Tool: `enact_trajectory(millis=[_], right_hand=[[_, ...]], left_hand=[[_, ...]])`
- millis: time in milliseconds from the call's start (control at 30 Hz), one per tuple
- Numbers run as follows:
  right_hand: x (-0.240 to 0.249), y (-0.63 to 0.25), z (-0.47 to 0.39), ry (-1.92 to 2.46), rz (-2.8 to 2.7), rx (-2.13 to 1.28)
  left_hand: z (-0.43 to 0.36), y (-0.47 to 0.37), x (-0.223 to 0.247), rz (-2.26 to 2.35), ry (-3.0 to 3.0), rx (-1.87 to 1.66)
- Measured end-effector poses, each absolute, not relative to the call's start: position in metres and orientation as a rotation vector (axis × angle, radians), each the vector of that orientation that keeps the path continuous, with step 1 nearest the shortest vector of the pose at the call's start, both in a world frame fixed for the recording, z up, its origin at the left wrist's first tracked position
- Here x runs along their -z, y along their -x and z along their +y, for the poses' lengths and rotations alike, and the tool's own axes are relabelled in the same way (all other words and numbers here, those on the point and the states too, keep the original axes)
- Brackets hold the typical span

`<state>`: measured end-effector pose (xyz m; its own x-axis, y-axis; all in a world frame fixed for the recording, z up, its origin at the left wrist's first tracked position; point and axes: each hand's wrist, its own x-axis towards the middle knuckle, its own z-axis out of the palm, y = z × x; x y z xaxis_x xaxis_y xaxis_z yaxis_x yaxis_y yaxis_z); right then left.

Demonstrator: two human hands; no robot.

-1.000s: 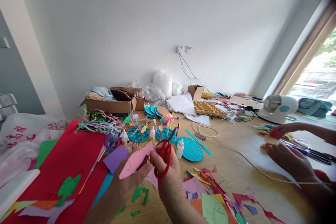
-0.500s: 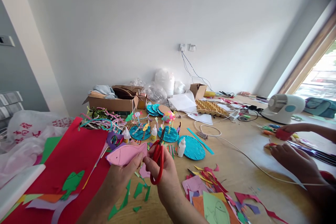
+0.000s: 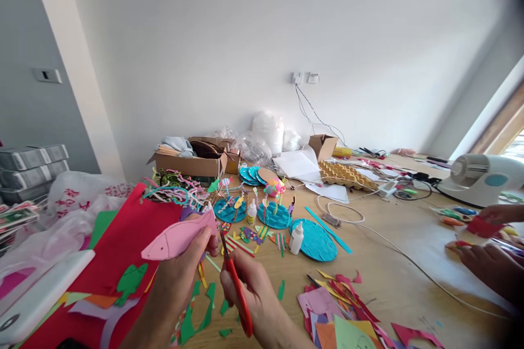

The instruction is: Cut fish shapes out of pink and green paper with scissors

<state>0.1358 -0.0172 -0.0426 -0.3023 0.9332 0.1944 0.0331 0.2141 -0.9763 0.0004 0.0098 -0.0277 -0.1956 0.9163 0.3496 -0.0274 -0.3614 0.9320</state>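
A pink paper fish with a drawn eye and gill line is pinched in my left hand, its head pointing left. Just right of it, my right hand holds red-handled scissors, blades pointing up beside the fish's tail. Whether the blades touch the paper is unclear. Below my hands lie green paper scraps. A green paper fish rests on red sheets at the left.
Blue discs with paper decorations and a white glue bottle stand beyond. Coloured scraps lie at lower right. A white cable crosses the table toward another person's hands and a fan. Cardboard box behind.
My hands have moved apart, and the scissors have swung from upright to leaning left. The fish has moved left. The view has turned left, shifting the table's contents rightward.
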Motion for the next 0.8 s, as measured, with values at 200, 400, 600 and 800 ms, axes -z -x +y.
enact_trajectory(millis=[200,400,600,800], right_hand=[[0.0455,-0.1327,-0.0172,0.937,-1.592,-1.223],[0.0424,-0.1319,-0.0147,0.939,-1.581,-1.263],[0.0410,-0.1286,-0.0154,0.899,-1.577,-1.252],[0.0395,-0.1274,-0.0149,0.868,-1.570,-1.244]], left_hand=[[0.0107,-0.0037,0.0296,1.049,-1.196,-1.678],[0.0103,-0.0065,0.0275,1.001,-1.072,-1.749],[0.0095,-0.0077,0.0277,0.993,-1.034,-1.778],[0.0094,-0.0080,0.0287,0.961,-1.021,-1.777]])
